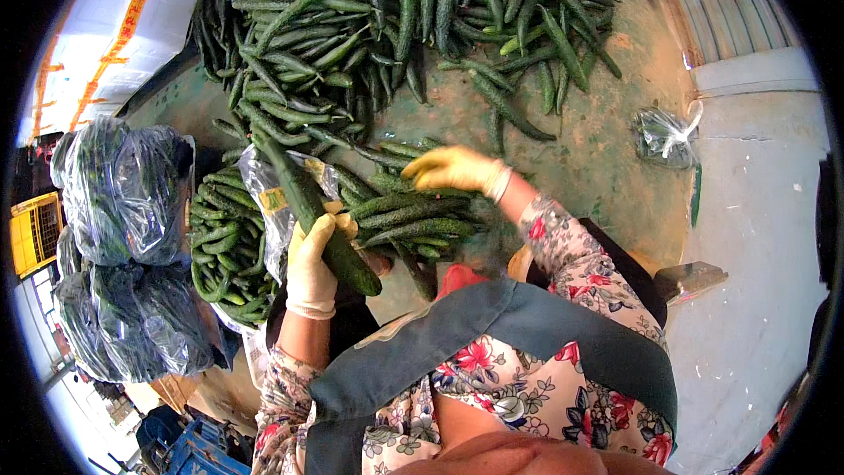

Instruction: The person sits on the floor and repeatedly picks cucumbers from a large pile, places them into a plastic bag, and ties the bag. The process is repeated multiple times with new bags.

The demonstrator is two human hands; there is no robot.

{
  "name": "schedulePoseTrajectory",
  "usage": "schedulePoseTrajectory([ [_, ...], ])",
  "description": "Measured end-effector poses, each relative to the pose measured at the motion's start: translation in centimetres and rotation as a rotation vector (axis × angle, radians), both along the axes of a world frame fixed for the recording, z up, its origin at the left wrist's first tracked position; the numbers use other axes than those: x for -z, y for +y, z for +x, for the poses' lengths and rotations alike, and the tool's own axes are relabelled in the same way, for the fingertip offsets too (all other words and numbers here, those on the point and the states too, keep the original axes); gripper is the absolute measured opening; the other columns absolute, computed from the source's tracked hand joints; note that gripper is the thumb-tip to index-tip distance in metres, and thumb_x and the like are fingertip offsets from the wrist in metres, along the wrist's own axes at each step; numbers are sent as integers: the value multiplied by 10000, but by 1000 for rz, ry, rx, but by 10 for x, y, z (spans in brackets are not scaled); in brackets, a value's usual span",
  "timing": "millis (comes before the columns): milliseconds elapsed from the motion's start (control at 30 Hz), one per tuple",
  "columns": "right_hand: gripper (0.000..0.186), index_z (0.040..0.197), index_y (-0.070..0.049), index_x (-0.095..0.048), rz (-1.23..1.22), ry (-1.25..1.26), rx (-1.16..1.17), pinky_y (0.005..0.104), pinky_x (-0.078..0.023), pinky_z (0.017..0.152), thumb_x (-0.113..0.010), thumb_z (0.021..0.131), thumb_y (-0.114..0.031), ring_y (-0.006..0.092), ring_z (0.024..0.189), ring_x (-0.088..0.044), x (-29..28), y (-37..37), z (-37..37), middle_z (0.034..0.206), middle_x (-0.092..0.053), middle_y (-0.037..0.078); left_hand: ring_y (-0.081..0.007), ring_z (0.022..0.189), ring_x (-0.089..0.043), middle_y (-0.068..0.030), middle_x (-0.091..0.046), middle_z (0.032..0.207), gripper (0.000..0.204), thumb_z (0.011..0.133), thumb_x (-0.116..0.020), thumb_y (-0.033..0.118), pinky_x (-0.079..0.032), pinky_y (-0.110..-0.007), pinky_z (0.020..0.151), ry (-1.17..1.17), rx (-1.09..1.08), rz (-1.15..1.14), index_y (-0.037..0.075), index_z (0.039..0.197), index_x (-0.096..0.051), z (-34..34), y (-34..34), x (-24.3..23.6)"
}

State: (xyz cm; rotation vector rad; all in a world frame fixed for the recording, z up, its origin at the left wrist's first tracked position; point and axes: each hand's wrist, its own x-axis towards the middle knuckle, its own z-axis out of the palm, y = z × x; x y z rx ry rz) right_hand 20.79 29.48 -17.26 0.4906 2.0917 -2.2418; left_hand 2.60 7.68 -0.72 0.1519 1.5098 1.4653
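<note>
In my gloved left hand (312, 268) is a long, thick dark green cucumber (294, 178), held slantwise with the fingers wrapped round its lower part. A crumpled clear plastic bag (261, 178) lies behind it. My right hand (457, 169), in a yellowish glove, hovers over or rests on a small heap of cucumbers (418, 218) in front of me. Its fingers stretch to the left, and no cucumber shows in its grasp. Whether the fingertips touch the heap I cannot tell.
A large cucumber pile (316, 40) spreads across the far floor. Curved cucumbers (227, 251) fill a container at my left, beside stacked clear bags of cucumbers (127, 189). Further left stands a yellow crate (35, 233). At right lie a knotted clear bag (665, 139) and a flat block (690, 280).
</note>
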Motion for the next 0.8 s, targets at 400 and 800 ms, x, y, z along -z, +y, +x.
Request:
schedulePoseTrajectory([
  [400, 779, 1448, -85, -457, 494, -1014, 522, 379, -419, 1070, -781, 790, -348, 281, 1307, -510, 153, 115, 104, 1435, -512, 159, -223, 932, -624, -108, -682, 1024, 352, 881, -653, 123, -498, -362, 901, -104, -53, -2, -13, 1198, -581, 6, 17, 8],
  [800, 830, 1502, 44, -273, -1205, 449, 386, 442, -480, 978, -682, 907, -365, 246, 960, -638, 69, 6, 61, 1054, -652, 120, -248, 922, -631, -122, -674, 1040, 401, 914, -587, 221, -499, -381, 879, -277, -9, 55, -34, 1223, -587, 11, 11, 9],
])
